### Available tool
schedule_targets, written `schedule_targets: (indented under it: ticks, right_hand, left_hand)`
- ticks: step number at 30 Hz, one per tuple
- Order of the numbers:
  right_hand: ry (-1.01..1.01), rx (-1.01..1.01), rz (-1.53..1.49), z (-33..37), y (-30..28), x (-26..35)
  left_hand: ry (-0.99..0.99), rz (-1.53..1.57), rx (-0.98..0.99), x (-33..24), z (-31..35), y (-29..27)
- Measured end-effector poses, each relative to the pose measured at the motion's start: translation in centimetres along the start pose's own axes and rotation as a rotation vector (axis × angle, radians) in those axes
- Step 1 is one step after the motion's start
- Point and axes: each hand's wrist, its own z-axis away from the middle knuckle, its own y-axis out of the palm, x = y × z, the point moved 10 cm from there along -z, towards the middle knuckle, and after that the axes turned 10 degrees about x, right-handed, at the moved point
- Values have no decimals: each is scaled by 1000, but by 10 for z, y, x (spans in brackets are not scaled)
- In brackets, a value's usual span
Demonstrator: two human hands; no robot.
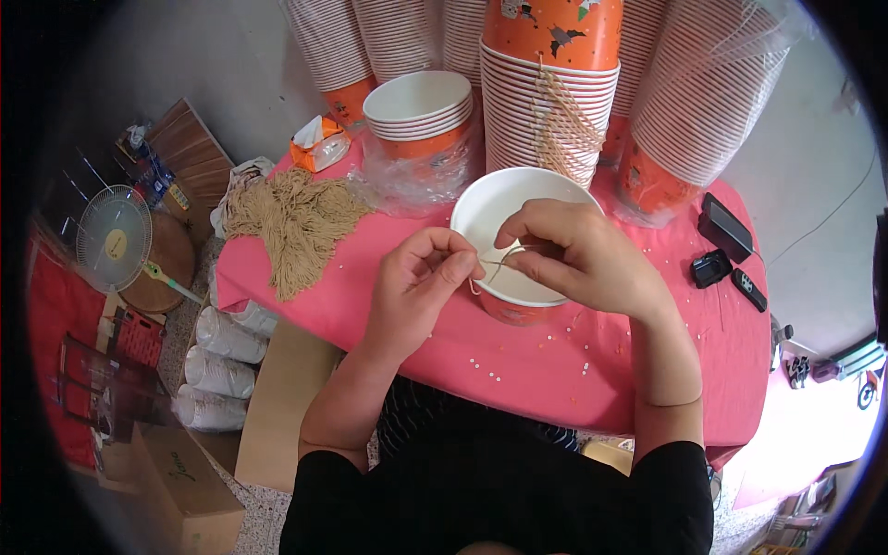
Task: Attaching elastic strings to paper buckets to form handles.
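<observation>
Over a paper bucket [518,313], white inside and orange outside, both hands pinch a thin tan cord [495,264]. My left hand [416,282], at the bucket's left rim, is closed with thumb and fingertips on the cord. My right hand [587,254] reaches across the bucket's opening, its thumb and forefinger closed on the same cord. A short end of cord hangs by the rim below the left fingertips. Exactly how the cord passes through the bucket wall is hidden by the fingers.
A pink cloth [425,342] covers the table, with small white dots scattered near its front. Tan cords [301,222] lie at left. Behind stand a short bucket stack [416,97] and a tall one [518,102] hung with cords. A black remote [748,289] lies right.
</observation>
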Motion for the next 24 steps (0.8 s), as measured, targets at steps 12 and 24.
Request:
schedule_targets:
  ticks: [12, 24]
  right_hand:
    - [-68, 83, 57, -5, 15, -6]
    - [8, 138, -105, -5, 15, -11]
  left_hand:
    - [63, -223, -13, -13, 3, 3]
    - [187, -623, -26, -39, 1, 21]
